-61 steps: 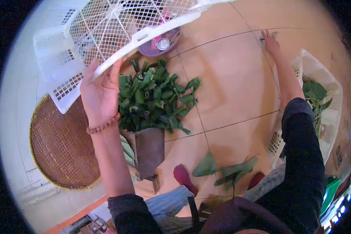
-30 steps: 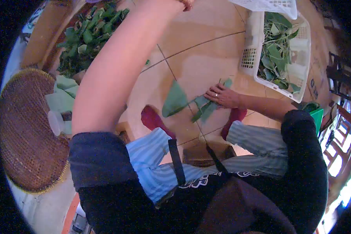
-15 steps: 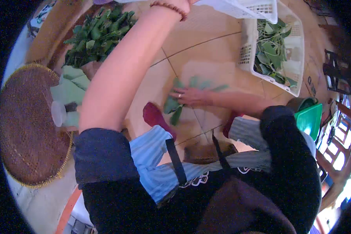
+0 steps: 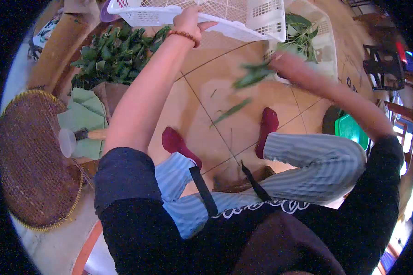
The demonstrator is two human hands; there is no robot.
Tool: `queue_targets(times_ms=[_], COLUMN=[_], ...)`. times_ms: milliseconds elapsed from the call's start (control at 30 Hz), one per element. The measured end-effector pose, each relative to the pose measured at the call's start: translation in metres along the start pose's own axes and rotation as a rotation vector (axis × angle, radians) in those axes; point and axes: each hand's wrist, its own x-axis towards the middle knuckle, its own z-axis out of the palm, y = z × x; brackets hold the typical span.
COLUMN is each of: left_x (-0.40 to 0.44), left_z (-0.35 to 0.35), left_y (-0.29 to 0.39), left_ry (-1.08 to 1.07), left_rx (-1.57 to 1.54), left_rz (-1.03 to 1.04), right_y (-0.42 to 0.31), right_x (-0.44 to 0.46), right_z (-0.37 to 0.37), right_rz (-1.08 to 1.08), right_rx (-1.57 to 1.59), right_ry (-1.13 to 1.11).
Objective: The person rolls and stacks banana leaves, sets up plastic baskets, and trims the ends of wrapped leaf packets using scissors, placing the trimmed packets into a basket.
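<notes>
At the top, my left hand point(image 4: 188, 23) grips the near rim of a white plastic crate point(image 4: 225, 30), which is tilted with its mesh inside showing. My right hand point(image 4: 287, 65), smeared by motion, holds a small bunch of green leaves point(image 4: 253, 75) that trails to its left. It is at the near end of a second white crate point(image 4: 326, 46), where green leaves and stems point(image 4: 302, 35) lie. One long leaf point(image 4: 234, 111) rests on the floor tiles below the bunch.
A pile of folded green leaf bundles point(image 4: 117, 57) is at upper left. Below it are cut leaf pieces point(image 4: 83, 112) beside a clear cup point(image 4: 67, 143), and a round woven tray point(image 4: 36, 160). My feet in red socks point(image 4: 270, 126) stand on the floor. A green container point(image 4: 351, 130) is at right.
My right hand has moved up and right from the floor with leaves in it. The white crate in my left hand has come lower into view. One leaf stays on the floor.
</notes>
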Motion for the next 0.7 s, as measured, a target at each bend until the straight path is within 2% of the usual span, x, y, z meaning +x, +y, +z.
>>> queue_targets(times_ms=[33, 100, 133, 167, 233, 300, 367, 433, 500, 533, 633, 700], left_x=[-0.005, -0.015, -0.008, 0.003, 0.016, 0.014, 0.013, 0.018, 0.022, 0.019, 0.011, 0.016], left_z=[0.008, 0.026, 0.022, 0.018, 0.015, 0.017, 0.015, 0.010, 0.004, 0.005, 0.002, -0.002], left_y=[-0.001, -0.003, -0.007, -0.013, -0.020, -0.021, -0.017, -0.016, -0.019, -0.017, -0.013, -0.013], left_ry=[0.082, 0.252, 0.221, 0.187, 0.164, 0.195, 0.153, 0.122, 0.085, 0.067, 0.025, 0.035], left_rx=[-0.009, -0.019, -0.041, -0.060, -0.072, -0.056, -0.028, -0.027, -0.044, 0.091, 0.369, 0.326], left_rz=[-0.002, 0.002, 0.001, -0.005, -0.004, 0.005, -0.008, -0.008, -0.011, 0.030, 0.116, 0.100], right_y=[0.014, 0.007, -0.001, -0.009, -0.029, -0.057, -0.082, -0.091, -0.095, -0.098, -0.100, -0.098], right_x=[-0.010, -0.022, -0.028, -0.030, -0.032, -0.030, -0.021, -0.003, 0.002, 0.006, 0.021, 0.048], right_z=[-0.014, -0.034, -0.034, -0.014, 0.052, 0.143, 0.190, 0.219, 0.241, 0.241, 0.239, 0.219], right_rz=[0.056, 0.029, 0.018, 0.215, 0.337, 0.082, -0.014, 0.144, 0.131, 0.125, 0.032, 0.144], right_rx=[-0.087, -0.269, -0.352, 0.097, 0.533, 0.459, 0.359, 0.317, 0.213, 0.160, 0.355, 0.502], right_ry=[0.171, 0.412, 0.531, 0.395, 0.044, 0.080, 0.279, 0.206, 0.103, 0.051, 0.365, 0.231])
